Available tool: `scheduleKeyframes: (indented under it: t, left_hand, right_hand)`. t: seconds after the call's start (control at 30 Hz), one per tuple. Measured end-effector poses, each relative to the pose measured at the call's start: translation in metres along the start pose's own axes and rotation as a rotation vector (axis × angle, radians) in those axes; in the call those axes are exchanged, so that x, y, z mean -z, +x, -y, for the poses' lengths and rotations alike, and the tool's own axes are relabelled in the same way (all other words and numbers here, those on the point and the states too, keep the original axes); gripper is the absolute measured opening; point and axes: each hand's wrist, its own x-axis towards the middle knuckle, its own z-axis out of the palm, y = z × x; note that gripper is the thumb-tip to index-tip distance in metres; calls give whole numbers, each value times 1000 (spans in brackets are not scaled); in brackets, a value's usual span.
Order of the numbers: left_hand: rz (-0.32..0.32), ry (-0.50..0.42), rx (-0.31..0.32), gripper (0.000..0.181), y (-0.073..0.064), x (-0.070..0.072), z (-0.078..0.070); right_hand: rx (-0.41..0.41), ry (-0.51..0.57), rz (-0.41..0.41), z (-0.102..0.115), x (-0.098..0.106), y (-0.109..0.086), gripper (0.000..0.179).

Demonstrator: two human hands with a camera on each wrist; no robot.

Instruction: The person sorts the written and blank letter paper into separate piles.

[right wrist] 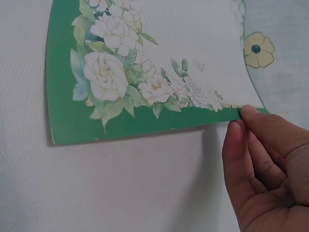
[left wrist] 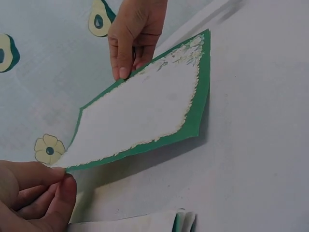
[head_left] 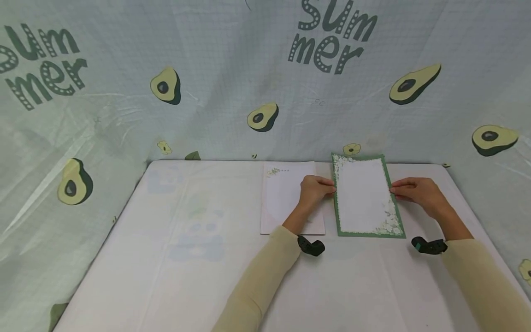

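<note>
One paper sheet, white-centred and green-bordered, is located right of centre in the head view, its long sides running up the frame; white flowers and leaves are printed along its margin, massed most heavily at the lower right corner. Its left edge is pinched between thumb and fingers by the left hand; its right edge is pinched likewise by the right hand, the thumb being laid on the printed face. The sheet is held raised and slightly bowed, a shadow being cast beneath it in the left wrist view. One pale pad, a small floral motif printed at its upper left, is laid flat at the centre of the frame, partly covered by the left forearm; layered edges are shown at the bottom of the left wrist view, and are perhaps those of this pad. A white-covered table is placed below, backed by a pale curtain printed with avocados, flowers and "summer" lettering. Beige sleeves are worn, with one black device at each wrist.
</note>
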Motion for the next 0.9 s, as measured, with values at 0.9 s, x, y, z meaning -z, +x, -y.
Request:
scheduleKeyframes:
  t: [0.9]
  left_hand:
    - [-24,360,-6,14,-3,-8,-5]
  right_hand:
    - [-32,-72,-25,-7,-9,4,50]
